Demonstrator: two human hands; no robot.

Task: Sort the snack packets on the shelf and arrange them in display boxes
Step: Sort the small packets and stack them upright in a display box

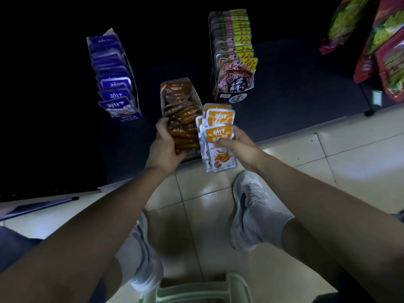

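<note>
Head view: on the dark shelf [295, 95] an orange display box [197, 96] is laid lengthwise from the front edge backward, with bare shelf on both sides. Its near end is gripped by the left hand [164, 147]; a fan of orange packets [219, 127], tops pointing away, is pinched by the right hand [238, 145] just beside its right wall.

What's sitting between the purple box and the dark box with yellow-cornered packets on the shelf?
In the head view, the orange display box, which the left hand grips; it sits nearer the camera than both.
</note>
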